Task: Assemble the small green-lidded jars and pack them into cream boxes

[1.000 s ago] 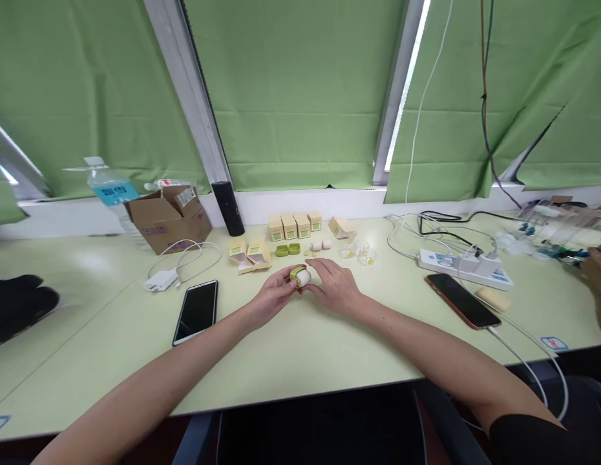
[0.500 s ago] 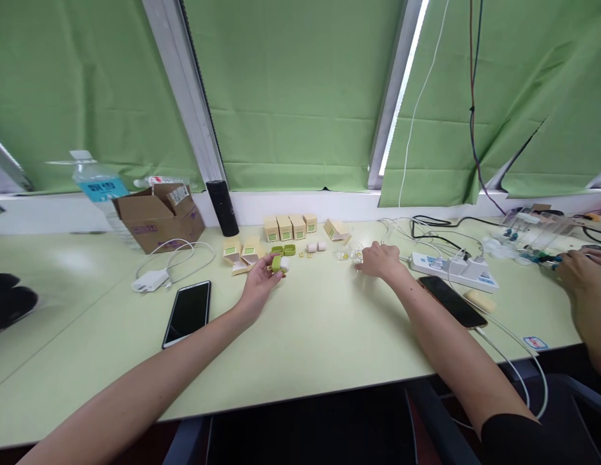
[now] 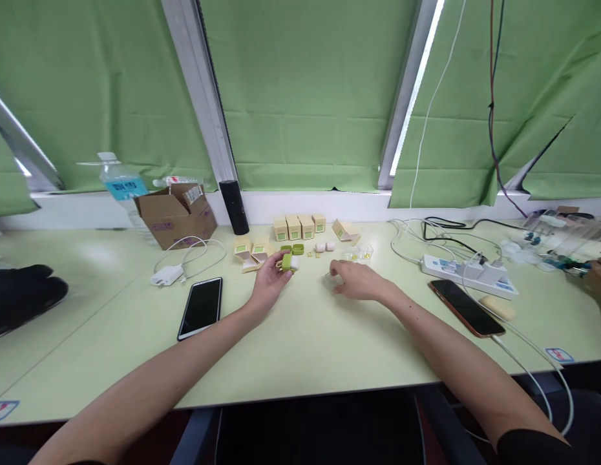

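My left hand [image 3: 267, 284] pinches the green-and-white case [image 3: 289, 263], just near of the green shells [image 3: 298, 248]. Step, I judge: handling it; next calls for holding steady. Right hand [image 3: 357, 281] curls rightward of it (contents: cannot tell).

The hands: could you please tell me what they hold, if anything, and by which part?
The left hand holds a green and white case by its green side; whether the right hand holds anything is unclear.

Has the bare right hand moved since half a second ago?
Yes: the bare right hand has moved left, away from the white rectangular plastic power strip.
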`<state>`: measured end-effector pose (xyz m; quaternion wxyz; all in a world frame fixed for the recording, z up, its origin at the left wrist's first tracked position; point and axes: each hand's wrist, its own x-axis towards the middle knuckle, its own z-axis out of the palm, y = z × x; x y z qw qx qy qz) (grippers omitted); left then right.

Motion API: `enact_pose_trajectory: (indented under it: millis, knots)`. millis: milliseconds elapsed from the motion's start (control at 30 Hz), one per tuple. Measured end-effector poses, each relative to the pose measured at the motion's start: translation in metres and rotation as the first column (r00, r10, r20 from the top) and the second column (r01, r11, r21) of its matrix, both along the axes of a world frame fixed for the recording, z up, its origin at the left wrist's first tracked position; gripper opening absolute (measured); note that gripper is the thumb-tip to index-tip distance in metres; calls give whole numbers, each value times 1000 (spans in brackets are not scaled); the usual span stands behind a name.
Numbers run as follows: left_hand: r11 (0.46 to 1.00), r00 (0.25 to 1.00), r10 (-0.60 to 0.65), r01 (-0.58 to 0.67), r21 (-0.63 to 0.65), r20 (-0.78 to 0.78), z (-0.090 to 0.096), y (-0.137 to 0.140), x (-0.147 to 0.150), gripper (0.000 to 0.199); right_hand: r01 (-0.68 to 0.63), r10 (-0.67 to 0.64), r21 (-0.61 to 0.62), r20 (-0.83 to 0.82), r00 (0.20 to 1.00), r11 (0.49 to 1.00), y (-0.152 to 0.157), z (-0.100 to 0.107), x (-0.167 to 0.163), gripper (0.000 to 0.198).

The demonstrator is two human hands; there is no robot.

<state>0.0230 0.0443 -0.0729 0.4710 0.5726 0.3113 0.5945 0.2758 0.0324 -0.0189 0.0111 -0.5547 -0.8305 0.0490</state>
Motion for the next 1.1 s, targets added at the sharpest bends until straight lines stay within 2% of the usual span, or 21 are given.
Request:
enact_pose_trajectory:
  millis: [100,200,300,400,533,700,867,1100]
  knots:
    - [1000,1000,8,-8,26,-22,1,0,-1,56,-149,164,72,-350,922,986,-2,-27,-21,51]
    - [999,998,15,-12,48,-56,0,-1,-1,56,-160,195,112,-499,844,981,1,-53,-34,66]
    - [995,993,49,-39,88,-107,0,-1,-1,51,-144,199,144,-519,832,979,4,-67,-37,65]
    - [986,979,87,-59,156,-183,1,1,-3,45,-150,202,140,-532,822,979,6,-69,-36,59]
    - [974,936,61,19,224,-346,6,1,-9,40,-175,216,128,-549,808,976,8,-67,-36,47]
    - [963,856,-12,150,225,-517,6,0,-17,42,-202,251,150,-531,809,968,11,-68,-36,36]
    - [940,748,-1,227,254,-664,0,3,-21,46,-223,286,183,-505,814,958,12,-68,-36,26]
    - [897,597,30,337,285,-802,2,1,-21,54,-248,279,132,-540,794,960,12,-66,-35,27]
